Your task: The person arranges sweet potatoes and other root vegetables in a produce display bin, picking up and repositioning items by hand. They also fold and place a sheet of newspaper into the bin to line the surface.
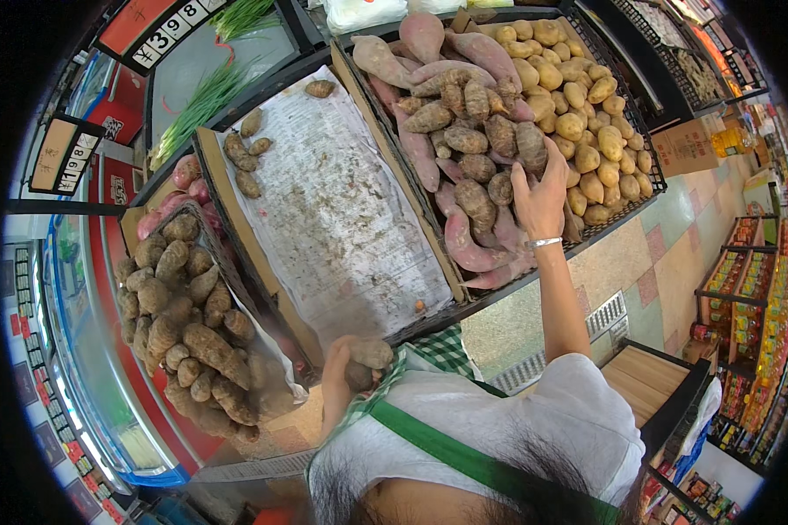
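My right hand, with a silver bracelet at the wrist, grips a brown taro root at the right edge of a heap of taro. That heap lies on pink sweet potatoes. Close to my body, my left hand holds taro roots against the green checked apron. Between the hands is a paper-lined bin with dirt and a few taro at its far end. A basket heaped with taro stands at the left.
Potatoes fill the crate side at the right. Red onions lie behind the taro basket, and green onions lie on a far tray. Raised cardboard edges divide the bins. A wooden-topped stand is at the lower right.
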